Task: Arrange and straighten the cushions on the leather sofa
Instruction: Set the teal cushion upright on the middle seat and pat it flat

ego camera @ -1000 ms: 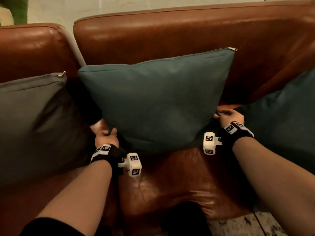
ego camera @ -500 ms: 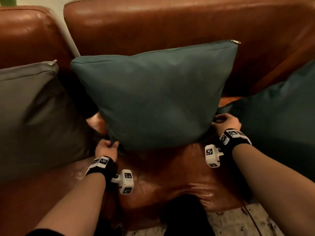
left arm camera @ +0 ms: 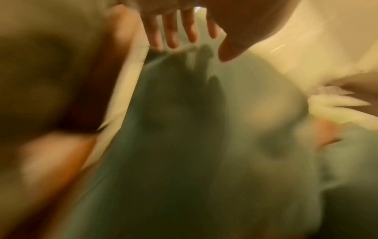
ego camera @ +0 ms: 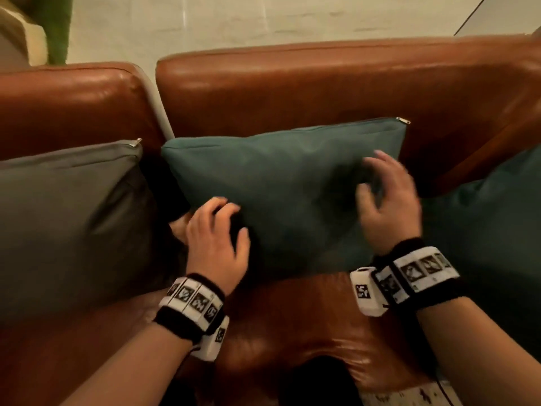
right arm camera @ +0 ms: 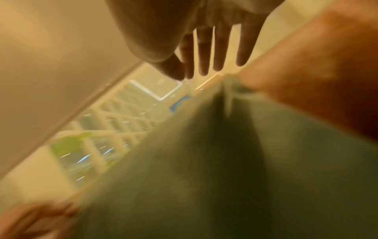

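Both hands have left the bottom corners; our left hand (ego camera: 215, 244) and right hand (ego camera: 386, 200) now hover with spread, empty fingers over the teal cushion (ego camera: 281, 183), which may slump forward unsupported.

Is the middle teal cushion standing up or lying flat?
Standing: the teal cushion leans against the sofa backrest, zipper edge on top, bottom edge on the seat.

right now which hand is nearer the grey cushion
Left. The left hand is at the teal cushion's lower left corner, beside the grey cushion; the right hand is over its right half.
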A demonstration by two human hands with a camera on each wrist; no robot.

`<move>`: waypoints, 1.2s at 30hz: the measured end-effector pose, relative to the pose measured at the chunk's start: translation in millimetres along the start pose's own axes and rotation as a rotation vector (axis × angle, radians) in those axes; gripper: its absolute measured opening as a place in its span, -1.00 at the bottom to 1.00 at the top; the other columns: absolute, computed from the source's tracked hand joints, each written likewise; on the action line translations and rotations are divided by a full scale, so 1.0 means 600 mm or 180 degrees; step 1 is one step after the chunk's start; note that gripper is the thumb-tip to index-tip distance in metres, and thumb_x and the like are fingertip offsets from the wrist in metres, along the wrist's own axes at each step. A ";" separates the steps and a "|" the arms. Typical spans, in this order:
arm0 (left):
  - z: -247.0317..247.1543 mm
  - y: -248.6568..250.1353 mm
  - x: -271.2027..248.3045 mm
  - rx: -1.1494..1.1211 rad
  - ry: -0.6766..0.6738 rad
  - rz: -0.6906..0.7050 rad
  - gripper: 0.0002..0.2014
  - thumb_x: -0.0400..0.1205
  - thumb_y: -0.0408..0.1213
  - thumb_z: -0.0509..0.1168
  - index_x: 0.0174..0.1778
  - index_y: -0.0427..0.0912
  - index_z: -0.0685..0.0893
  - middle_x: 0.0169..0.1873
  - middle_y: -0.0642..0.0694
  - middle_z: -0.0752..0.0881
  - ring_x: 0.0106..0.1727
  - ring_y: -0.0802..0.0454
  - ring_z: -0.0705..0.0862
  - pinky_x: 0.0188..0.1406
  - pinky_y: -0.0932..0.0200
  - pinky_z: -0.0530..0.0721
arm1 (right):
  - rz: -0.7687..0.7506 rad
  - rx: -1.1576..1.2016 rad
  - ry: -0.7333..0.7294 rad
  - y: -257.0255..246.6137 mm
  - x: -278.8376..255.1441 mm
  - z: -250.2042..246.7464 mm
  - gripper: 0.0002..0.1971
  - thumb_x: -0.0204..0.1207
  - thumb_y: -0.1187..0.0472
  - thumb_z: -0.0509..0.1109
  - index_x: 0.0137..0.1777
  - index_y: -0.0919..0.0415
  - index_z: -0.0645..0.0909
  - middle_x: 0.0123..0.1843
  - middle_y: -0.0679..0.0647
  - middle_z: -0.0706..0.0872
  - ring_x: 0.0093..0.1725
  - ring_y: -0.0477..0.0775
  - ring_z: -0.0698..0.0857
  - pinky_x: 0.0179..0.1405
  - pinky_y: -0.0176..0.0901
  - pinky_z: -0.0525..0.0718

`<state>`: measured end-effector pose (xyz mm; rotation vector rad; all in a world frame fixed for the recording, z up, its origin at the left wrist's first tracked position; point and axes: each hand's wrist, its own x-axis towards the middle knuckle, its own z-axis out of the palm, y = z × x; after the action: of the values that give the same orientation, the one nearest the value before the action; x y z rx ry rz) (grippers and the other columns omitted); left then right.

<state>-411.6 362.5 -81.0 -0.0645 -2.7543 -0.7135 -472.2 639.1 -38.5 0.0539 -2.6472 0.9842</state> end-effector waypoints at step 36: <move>-0.005 -0.061 0.195 0.1552 -0.0784 0.0038 -0.37 0.67 0.23 -0.22 0.68 0.16 -0.10 0.71 -0.01 -0.03 0.71 -0.20 -0.14 0.65 -0.25 -0.18 | 0.0256 -0.2064 -0.1689 0.076 0.120 0.032 -0.25 0.57 -0.40 -0.34 0.68 -0.11 -0.38 0.72 -0.17 -0.36 0.67 -0.14 -0.38 0.66 0.17 -0.34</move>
<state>-527.1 325.3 -61.1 -0.0675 -3.0764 -0.0147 -552.1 666.9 -58.9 0.0675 -3.3441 0.0811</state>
